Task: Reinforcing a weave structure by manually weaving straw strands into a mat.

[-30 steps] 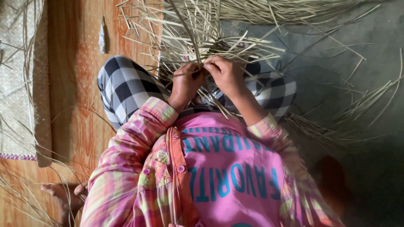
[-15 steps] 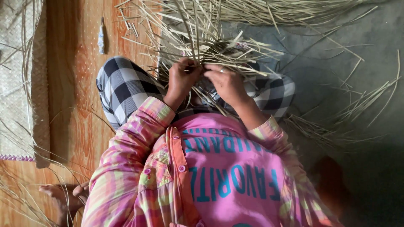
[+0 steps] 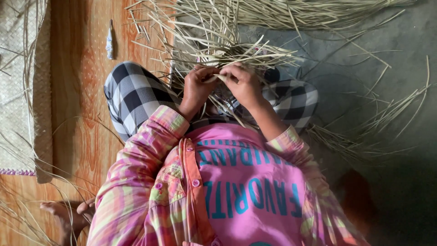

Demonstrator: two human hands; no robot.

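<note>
Orange wood-grain floor [image 3: 77, 136] — grey concrete [image 3: 387, 54] — scattered straw strips [image 3: 218, 41]

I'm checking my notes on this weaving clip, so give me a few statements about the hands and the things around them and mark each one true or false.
1. Both hands work the same bundle of pale straw strips. True.
2. The left hand rests flat on the floor. False: it is raised over the lap, its fingers closed on a strip.
3. The right hand pinches a strip. True.
4. The trousers are plain red. False: black-and-white checked.
5. A woven mat lies at the left edge. True.
</note>
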